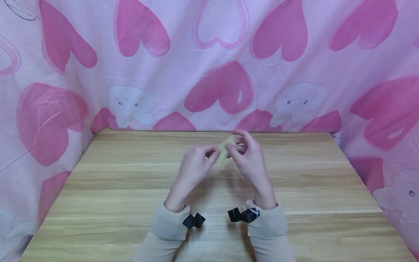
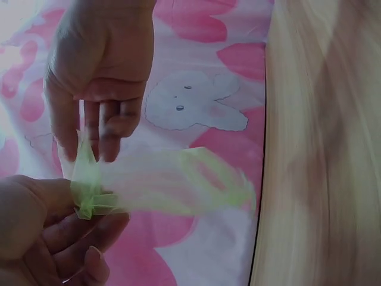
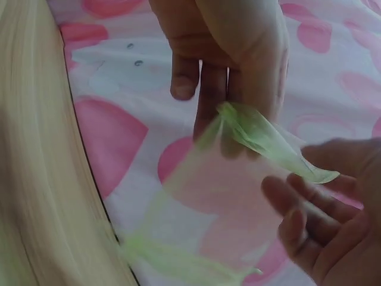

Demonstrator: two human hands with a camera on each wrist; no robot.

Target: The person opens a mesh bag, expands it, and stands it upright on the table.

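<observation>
Between both hands, above the far part of the table, hangs a sheer yellow-green piece of fabric (image 1: 224, 152), organza-like and see-through. My left hand (image 1: 195, 163) pinches it at a gathered spot with thumb and forefinger. My right hand (image 1: 251, 162) pinches a narrow flap of it between fingers and thumb, the forefinger raised. In the left wrist view the fabric (image 2: 178, 185) stretches away from a bunched end, beside the left hand (image 2: 36, 226). The right wrist view shows its wide lower part, hemmed fabric (image 3: 184, 262), hanging loose below the left hand (image 3: 238, 36).
A wooden table (image 1: 131, 203) lies under the hands. Behind it and at both sides hangs a pink curtain (image 1: 176, 72) with hearts and white cartoon animals. Small black cameras (image 1: 243, 215) sit at the cuffs of light sleeves (image 1: 168, 227).
</observation>
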